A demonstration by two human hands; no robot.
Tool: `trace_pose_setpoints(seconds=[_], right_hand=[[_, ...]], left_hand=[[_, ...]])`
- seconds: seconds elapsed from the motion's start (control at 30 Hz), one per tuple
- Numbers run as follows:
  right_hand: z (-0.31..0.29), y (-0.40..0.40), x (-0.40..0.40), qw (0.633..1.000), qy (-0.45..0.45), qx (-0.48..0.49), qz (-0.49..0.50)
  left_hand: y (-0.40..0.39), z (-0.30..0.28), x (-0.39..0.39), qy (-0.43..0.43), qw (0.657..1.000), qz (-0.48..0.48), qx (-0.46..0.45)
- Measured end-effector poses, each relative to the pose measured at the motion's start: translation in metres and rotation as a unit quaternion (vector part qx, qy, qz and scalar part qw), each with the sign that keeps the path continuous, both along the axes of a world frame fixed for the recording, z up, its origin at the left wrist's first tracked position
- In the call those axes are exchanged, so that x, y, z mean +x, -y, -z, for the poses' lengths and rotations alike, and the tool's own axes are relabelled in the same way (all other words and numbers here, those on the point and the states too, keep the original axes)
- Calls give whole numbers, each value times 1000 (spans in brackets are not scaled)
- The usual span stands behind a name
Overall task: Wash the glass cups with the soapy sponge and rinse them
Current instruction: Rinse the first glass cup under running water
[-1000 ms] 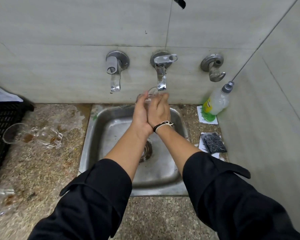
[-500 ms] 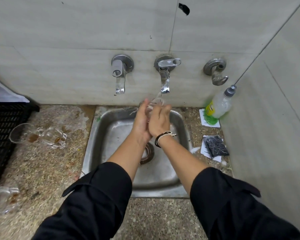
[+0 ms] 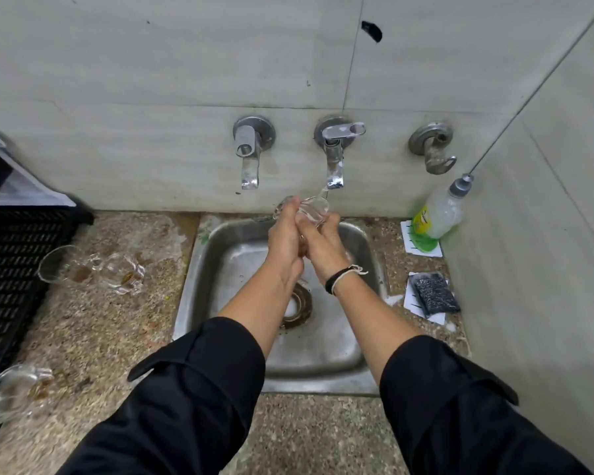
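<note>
A clear glass cup [image 3: 312, 211] is held tilted over the back edge of the steel sink [image 3: 367, 337], directly beneath the middle tap's thin stream. Two tea-stained glass cups [image 3: 62, 267] [image 3: 124, 273] lie on their sides, touching, on the stone counter [image 3: 110, 330] left of the sink. A third stained cup [image 3: 12, 394] lies tipped near the counter's front-left edge.

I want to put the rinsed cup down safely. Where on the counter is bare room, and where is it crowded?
Bare stone lies left of the sink, between the two lying cups and the cup near the front edge, and along the front edge below the sink. The right strip is crowded: soap bottle, scrubber, paper scraps. The black crate blocks the far left.
</note>
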State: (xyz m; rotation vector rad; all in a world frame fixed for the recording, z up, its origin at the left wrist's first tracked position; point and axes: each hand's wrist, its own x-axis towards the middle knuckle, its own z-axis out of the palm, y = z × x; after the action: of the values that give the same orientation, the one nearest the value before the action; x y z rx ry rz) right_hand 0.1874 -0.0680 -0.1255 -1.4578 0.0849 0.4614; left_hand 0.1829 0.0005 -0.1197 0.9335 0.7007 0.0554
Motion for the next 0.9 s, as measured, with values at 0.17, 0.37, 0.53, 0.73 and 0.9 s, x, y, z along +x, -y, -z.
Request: trace_pose_setpoints(seconds=[0.17,0.37,0.53,0.73,0.9], right_hand=[[-14,-7,21,983,-89,-14,163],[-16,-4,-5,944,-138,276,119],[-19,-1,12,970,-140,113,160],[-25,15,22,944,133,-293,-71],[-51,12,37,741,372,-489,-272]], left_hand=[[5,-7,-12,60,997,40,10],[1,-21,-1,-18,999,-48,-6],[5,-10,-11,-5,997,49,55],[-2,-7,-20,-48,999,-15,13],[-13,-8,-20,-49,998,-12,40]])
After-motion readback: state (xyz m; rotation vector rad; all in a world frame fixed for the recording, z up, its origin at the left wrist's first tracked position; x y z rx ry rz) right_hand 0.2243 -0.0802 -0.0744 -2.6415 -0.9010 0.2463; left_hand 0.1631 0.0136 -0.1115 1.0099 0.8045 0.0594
